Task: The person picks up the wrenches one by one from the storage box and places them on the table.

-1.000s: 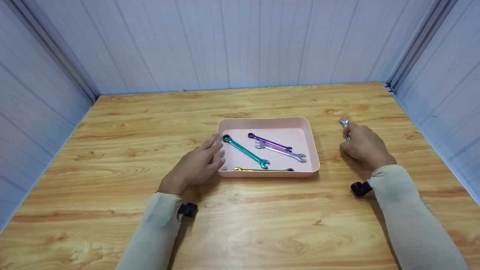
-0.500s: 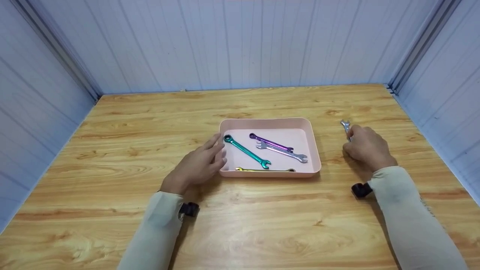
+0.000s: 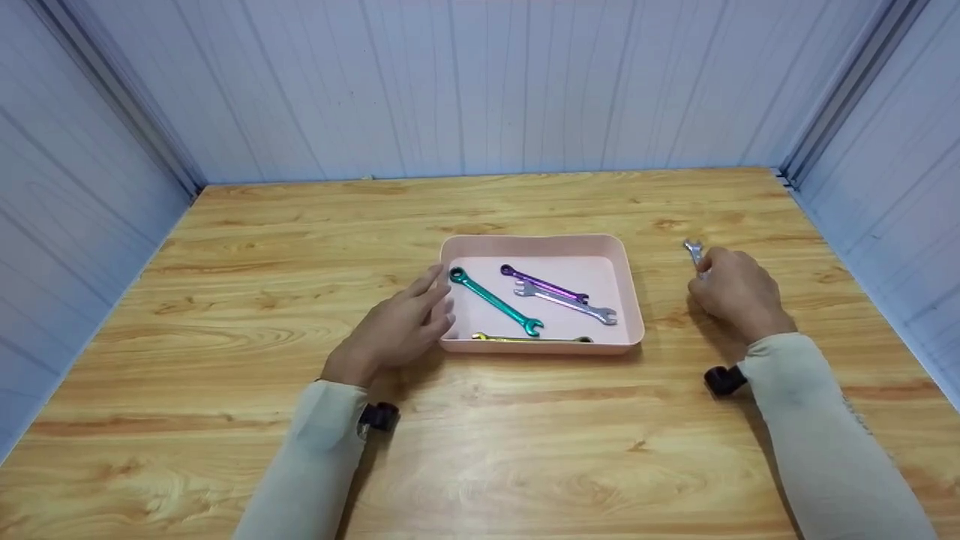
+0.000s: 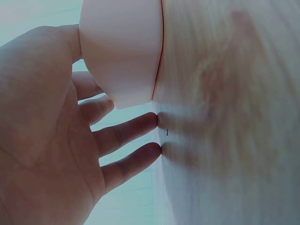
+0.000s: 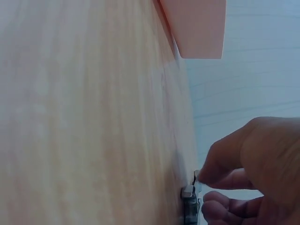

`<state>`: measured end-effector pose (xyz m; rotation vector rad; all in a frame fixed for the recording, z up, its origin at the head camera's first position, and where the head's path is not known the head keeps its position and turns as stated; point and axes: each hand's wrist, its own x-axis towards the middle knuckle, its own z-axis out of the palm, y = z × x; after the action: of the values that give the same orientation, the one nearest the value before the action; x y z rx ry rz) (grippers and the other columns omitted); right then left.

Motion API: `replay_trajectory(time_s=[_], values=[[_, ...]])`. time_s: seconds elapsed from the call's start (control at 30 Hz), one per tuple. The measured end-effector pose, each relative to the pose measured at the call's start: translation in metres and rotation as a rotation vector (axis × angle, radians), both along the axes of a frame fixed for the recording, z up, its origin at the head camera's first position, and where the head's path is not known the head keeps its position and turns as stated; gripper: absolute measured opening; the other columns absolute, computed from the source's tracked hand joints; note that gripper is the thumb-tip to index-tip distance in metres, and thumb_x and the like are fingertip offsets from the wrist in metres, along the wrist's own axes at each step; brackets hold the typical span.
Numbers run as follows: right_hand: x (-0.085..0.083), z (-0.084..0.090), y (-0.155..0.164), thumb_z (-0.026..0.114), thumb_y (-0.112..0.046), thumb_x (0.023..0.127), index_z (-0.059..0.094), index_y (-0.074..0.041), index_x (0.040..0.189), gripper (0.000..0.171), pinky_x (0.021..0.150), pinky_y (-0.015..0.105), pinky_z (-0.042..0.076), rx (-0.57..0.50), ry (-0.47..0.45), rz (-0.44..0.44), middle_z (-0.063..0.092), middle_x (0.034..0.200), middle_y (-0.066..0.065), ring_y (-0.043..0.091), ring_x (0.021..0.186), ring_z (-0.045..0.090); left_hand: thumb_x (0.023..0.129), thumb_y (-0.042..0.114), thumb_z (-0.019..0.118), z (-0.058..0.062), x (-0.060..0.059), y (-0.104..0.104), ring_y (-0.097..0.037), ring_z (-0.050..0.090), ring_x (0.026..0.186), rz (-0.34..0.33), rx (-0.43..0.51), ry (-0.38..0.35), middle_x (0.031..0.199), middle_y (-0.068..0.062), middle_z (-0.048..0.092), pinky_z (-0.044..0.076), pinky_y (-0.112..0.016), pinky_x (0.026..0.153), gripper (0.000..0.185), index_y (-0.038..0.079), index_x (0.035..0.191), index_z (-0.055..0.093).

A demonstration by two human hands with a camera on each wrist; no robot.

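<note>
Right hand (image 3: 739, 294) pinches the silver wrench (image 3: 694, 253) on the table (image 3: 300, 247), right of the pink tray (image 3: 630, 300). Likely rigid, slick, light; grip mid-shank. Left hand (image 3: 397, 330) relaxed against tray.

Right hand (image 3: 739, 294) is covering most of the silver wrench (image 3: 692, 250); yellow wrench (image 3: 529, 339) is prob. half-hiding behind tray (image 3: 540, 244) wall.

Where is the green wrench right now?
In the head view, the green wrench lies slantwise in the left half of the pink tray, just right of the left hand and left of the purple wrench.
</note>
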<state>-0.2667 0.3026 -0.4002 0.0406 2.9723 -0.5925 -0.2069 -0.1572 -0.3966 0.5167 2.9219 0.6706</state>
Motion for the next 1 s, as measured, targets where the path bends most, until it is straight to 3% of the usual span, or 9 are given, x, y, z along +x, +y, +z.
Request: replay_trajectory(time_s=[0.33,0.5,0.63,0.77,1.0], values=[[0.0,0.007,-0.012,0.046,-0.025,0.098,0.058,-0.001,0.116,0.032,0.048,0.033,0.045,-0.281,-0.031,-0.05,0.061,0.07,0.009,0.017,0.053,0.055,0.107,0.042,0.041,0.002,0.0,0.001,-0.029,0.032,0.146,-0.008,-0.017,0.005,0.167,0.003,0.013,0.031,-0.048,0.115,0.058,0.017,0.158,0.034],[0.003,0.012,-0.02,0.05,-0.026,0.099,0.061,-0.003,0.116,0.031,0.043,0.033,0.043,-0.382,-0.017,-0.03,0.062,0.081,0.011,0.016,0.05,0.05,0.107,0.041,0.042,0.003,0.0,0.0,-0.03,0.033,0.145,-0.02,-0.014,0.01,0.167,0.001,0.014,0.033,-0.049,0.114,0.057,0.015,0.157,0.035],[0.006,0.016,-0.03,0.056,-0.024,0.099,0.064,-0.002,0.118,0.03,0.047,0.032,0.046,-0.404,0.002,0.035,0.063,0.095,0.014,0.019,0.064,0.058,0.106,0.039,0.044,0.002,0.001,0.0,-0.031,0.034,0.145,-0.026,-0.008,0.007,0.167,0.0,0.014,0.034,-0.05,0.113,0.057,0.013,0.156,0.037],[0.01,0.02,-0.043,0.06,-0.021,0.098,0.064,0.0,0.116,0.028,0.057,0.03,0.049,-0.405,0.003,0.088,0.063,0.097,0.013,0.023,0.08,0.062,0.107,0.04,0.043,0.002,0.001,0.0,-0.03,0.033,0.145,-0.015,-0.008,0.0,0.167,0.002,0.013,0.033,-0.049,0.114,0.056,0.015,0.157,0.036],[0.016,0.027,-0.062,0.061,-0.019,0.098,0.065,0.001,0.114,0.026,0.059,0.027,0.05,-0.444,0.003,0.173,0.063,0.095,0.012,0.026,0.08,0.062,0.106,0.04,0.044,0.002,0.001,-0.001,-0.031,0.034,0.145,-0.022,-0.003,0.009,0.167,0.0,0.014,0.033,-0.05,0.113,0.056,0.013,0.155,0.039]])
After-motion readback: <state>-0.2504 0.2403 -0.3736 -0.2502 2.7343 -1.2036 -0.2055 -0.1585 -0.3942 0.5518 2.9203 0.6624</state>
